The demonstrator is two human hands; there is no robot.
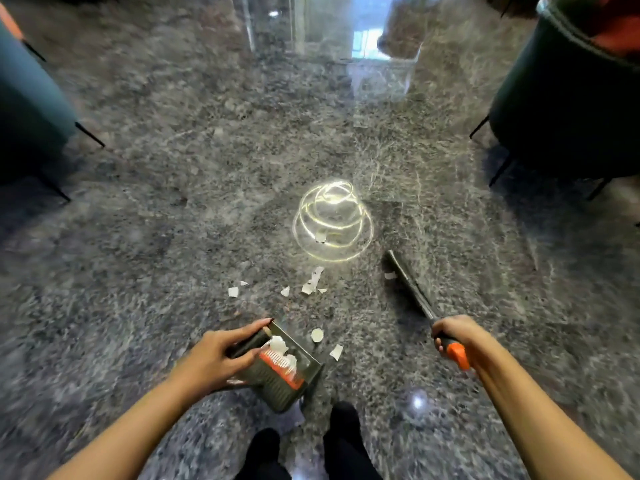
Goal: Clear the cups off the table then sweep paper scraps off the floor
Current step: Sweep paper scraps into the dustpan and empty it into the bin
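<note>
My left hand (pixel 221 355) grips the handle of a dark dustpan (pixel 287 379) with an orange comb edge, resting on the floor; a few white scraps lie inside it. My right hand (pixel 453 336) grips the orange-and-black handle of a hand brush (pixel 410 285), whose dark head points away over the floor. White paper scraps (pixel 313 284) are scattered on the grey speckled floor between the two, with two more scraps (pixel 317 335) just past the dustpan's mouth. One scrap (pixel 390 275) lies beside the brush head.
A dark green armchair (pixel 568 109) stands at the right and a teal chair (pixel 31 105) at the left, both on thin black legs. A glass table base (pixel 381 74) rises at the far middle. A lamp reflection (pixel 332 220) glares on the floor. My black shoes (pixel 343 441) are at the bottom.
</note>
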